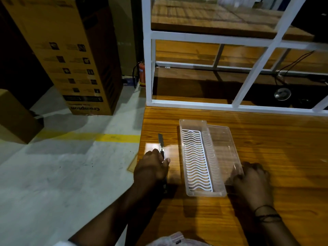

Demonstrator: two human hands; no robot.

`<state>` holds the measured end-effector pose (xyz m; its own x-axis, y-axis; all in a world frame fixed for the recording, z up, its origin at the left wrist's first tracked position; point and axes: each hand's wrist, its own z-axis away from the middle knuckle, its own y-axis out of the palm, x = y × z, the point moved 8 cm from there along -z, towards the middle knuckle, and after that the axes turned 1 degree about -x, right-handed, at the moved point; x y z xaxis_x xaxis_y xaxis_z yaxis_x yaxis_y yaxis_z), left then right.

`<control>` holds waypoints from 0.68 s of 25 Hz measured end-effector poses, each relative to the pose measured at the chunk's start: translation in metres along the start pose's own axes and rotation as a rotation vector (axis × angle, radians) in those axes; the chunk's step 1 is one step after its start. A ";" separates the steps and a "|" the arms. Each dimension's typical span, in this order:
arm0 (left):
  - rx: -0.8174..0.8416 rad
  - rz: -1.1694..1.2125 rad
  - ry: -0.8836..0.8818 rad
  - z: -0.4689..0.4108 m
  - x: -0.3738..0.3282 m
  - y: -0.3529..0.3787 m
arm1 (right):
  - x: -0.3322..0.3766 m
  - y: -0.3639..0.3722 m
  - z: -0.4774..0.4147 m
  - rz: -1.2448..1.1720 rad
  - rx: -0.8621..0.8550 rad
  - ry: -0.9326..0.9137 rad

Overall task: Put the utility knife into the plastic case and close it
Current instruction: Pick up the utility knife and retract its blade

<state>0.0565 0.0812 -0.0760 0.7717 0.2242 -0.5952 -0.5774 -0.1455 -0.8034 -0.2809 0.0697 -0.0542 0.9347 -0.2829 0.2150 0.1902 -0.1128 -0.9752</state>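
A pale bit of cloth (174, 240) shows at the very near edge, with the person's two forearms reaching out over it onto the wooden desk (276, 142). The right wrist carries dark thread bands (267, 213).

The left hand (152, 167) sits near the desk's left edge, its grip curled closed around the handle of the utility knife (161, 145). The knife's far end sticks out beyond the fingers, pointing away toward the far side, low over the desk; the handle's near end is hidden under the palm. The knife is outside the case, just to the left of it.

The plastic case (183, 153) is a clear, long tray lying lengthwise, near to far, in the middle of the desk. A white wavy grid insert (196, 160) lies in its bottom. The clear lid (223, 146) is off and lies flat beside the tray on the right, its left edge touching or tucked against the tray's right wall.

The right hand (252, 181) rests at the near right corner of the lid, fingers bent down on it; whether the grip actually pinches the lid or only presses on it cannot be told.

Beyond the desk stands a white metal frame (209, 37) with wooden shelves. To the left, on the grey floor with a yellow stripe (117, 138), stand a tall cardboard box (71, 55) and a red fire extinguisher (141, 73).
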 end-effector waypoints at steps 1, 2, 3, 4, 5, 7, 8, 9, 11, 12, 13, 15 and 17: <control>0.008 -0.031 -0.013 0.004 0.002 0.001 | 0.008 -0.005 -0.001 -0.027 -0.026 -0.031; 0.012 -0.055 -0.025 0.007 0.003 0.002 | 0.016 -0.010 -0.003 -0.064 -0.055 -0.069; 0.016 -0.080 -0.034 0.009 0.004 0.003 | 0.028 -0.017 -0.004 -0.104 -0.086 -0.110; 0.022 -0.107 -0.037 0.011 0.003 0.003 | 0.041 -0.023 -0.004 -0.147 -0.113 -0.158; 0.036 -0.135 -0.041 0.011 0.004 0.003 | 0.057 -0.030 -0.002 -0.183 -0.137 -0.219; 0.077 -0.178 -0.063 0.010 0.005 0.006 | 0.096 -0.041 0.006 -0.269 -0.162 -0.360; 0.093 -0.193 -0.084 0.010 0.005 0.005 | 0.117 -0.044 0.011 -0.323 -0.148 -0.422; 0.105 -0.205 -0.108 0.009 0.005 0.005 | 0.136 -0.043 0.015 -0.374 -0.107 -0.471; 0.110 -0.192 -0.162 0.008 0.005 0.003 | 0.174 -0.035 0.020 -0.445 0.016 -0.528; 0.104 -0.179 -0.186 0.008 0.005 0.001 | 0.192 -0.027 0.022 -0.447 0.078 -0.554; 0.092 -0.166 -0.205 0.009 0.005 -0.001 | 0.209 -0.019 0.025 -0.416 0.127 -0.589; 0.088 -0.134 -0.232 0.009 0.006 -0.003 | 0.237 -0.002 0.029 -0.291 0.217 -0.637; 0.106 -0.111 -0.252 0.008 0.007 -0.004 | 0.254 0.016 0.033 -0.169 0.321 -0.622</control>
<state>0.0621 0.0906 -0.0774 0.7486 0.4675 -0.4701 -0.5280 -0.0085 -0.8492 -0.0302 0.0272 -0.0171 0.8644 0.3194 0.3883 0.3366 0.2060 -0.9188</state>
